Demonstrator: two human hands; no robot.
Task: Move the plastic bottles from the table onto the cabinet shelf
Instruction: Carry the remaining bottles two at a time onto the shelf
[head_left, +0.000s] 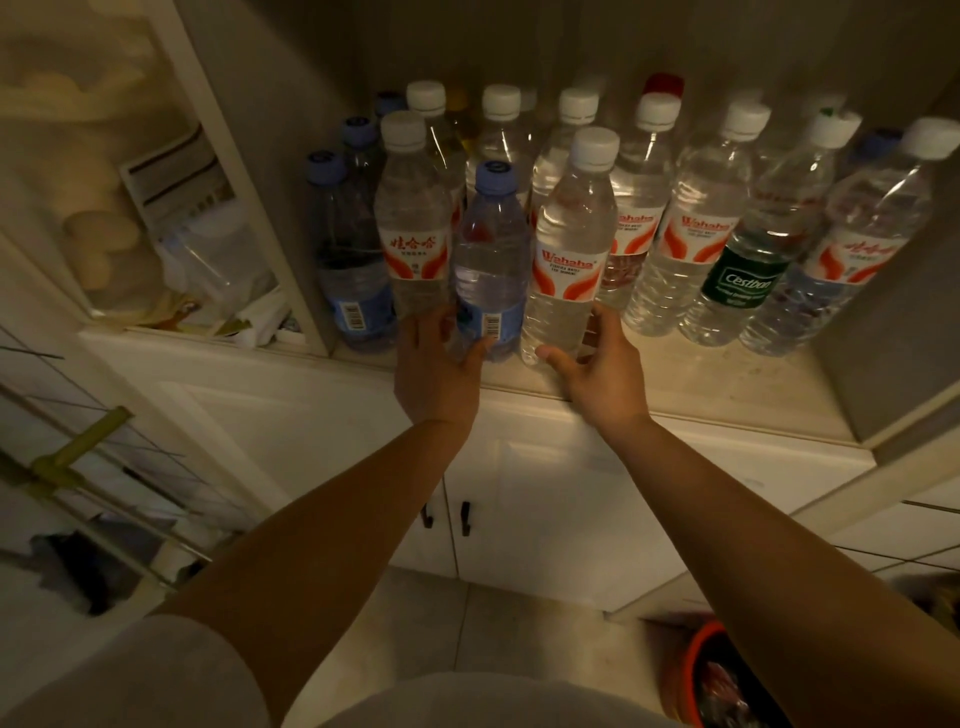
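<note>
Several clear plastic bottles stand in rows on the cream cabinet shelf (675, 389). At the front, a blue-capped bottle (491, 260) stands upright, and my left hand (439, 364) grips its base, thumb by the barcode. Beside it stands a white-capped Wahaha bottle (569, 249) with a red and white label. My right hand (602, 364) holds its lower part, with thumb in front and fingers behind. Both bottles rest near the shelf's front edge. A green-labelled bottle (740, 280) stands further right.
A glass-fronted compartment (156, 208) to the left holds bags and packets. Below the shelf are white cupboard doors with dark handles (465, 519). An orange-rimmed bin (711, 675) sits on the floor at lower right. A wire rack (78, 457) stands at left.
</note>
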